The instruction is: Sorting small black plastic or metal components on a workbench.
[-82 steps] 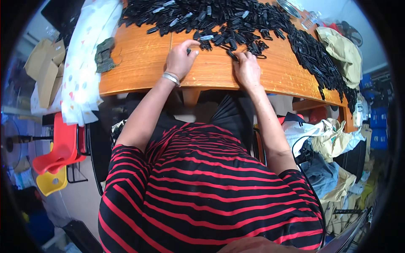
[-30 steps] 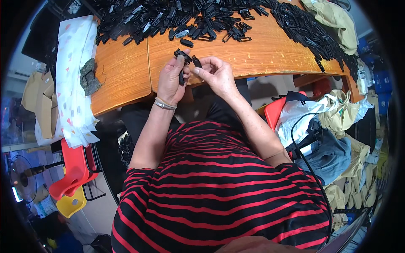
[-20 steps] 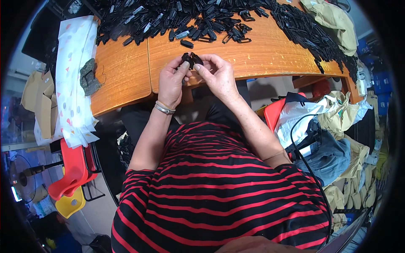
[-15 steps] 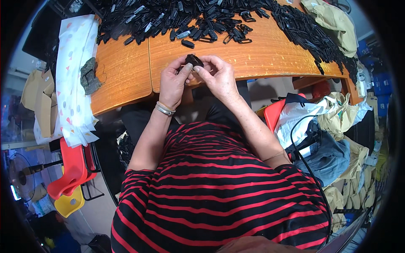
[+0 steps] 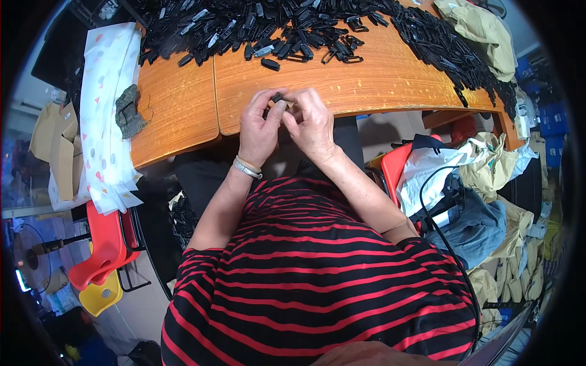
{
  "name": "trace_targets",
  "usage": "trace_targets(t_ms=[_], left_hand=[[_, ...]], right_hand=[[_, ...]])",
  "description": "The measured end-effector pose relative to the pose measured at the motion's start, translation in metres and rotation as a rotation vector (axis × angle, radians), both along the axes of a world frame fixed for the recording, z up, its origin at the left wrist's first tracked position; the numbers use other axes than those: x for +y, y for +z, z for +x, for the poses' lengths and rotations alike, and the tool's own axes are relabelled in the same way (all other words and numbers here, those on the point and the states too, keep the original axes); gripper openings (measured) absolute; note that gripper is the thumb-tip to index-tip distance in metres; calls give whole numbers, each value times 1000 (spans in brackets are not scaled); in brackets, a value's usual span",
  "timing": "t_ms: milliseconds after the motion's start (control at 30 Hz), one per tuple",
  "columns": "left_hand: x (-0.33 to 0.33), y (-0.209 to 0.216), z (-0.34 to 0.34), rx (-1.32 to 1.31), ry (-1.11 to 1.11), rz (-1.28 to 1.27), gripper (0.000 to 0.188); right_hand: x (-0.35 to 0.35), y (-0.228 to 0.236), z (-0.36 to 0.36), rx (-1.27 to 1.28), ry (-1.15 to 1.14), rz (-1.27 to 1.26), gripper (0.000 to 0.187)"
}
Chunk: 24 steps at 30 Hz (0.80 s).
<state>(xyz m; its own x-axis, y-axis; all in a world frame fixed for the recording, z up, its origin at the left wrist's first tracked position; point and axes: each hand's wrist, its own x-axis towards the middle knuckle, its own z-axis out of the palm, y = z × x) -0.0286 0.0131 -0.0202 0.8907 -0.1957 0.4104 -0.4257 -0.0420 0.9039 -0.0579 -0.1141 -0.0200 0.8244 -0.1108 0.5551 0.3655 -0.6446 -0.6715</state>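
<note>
Between both hands, just over the table's front edge, is a small black plastic part (image 5: pixel 278 97), mostly covered by fingers. My left hand (image 5: pixel 261 127) grips it with thumb and bent fingers; a silvery bracelet circles that wrist. Against the part's other side, my right hand (image 5: pixel 310 122) has its thumb and fingers closed in a pinch. The part's exact kind does not show. Beyond the hands lies a broad heap of black plastic pieces (image 5: pixel 244 30), several with a grey, shiny face. One loose piece (image 5: pixel 270 64) rests at the heap's near edge.
The wooden table (image 5: pixel 390 79) curves across the front. More black pieces (image 5: pixel 445 49) spread along its right side. At left lie a patterned white sheet (image 5: pixel 110 104) and a dark cloth scrap (image 5: pixel 129 113). Red chairs (image 5: pixel 104 244) and bags (image 5: pixel 488 165) stand around below.
Both hands have come slightly nearer to me and tilted, with the fingers curled further over the black part. Less of it shows now.
</note>
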Motion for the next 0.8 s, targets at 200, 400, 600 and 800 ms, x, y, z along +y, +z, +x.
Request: trace_targets(t_ms=[200,400,600,800], left_hand=[[10,12,-2,353,-253,-238,27],[26,22,-5,423,-376,-115,34],[86,25,-21,617,-263,-9,30],[243,24,-56,351,10,1208,25]], right_hand=[[4,9,-7,40,99,33,56],[24,-5,-15,97,216,223,46],[37,4,-12,348,664,271,47],[-51,-4,35,176,122,73,24]])
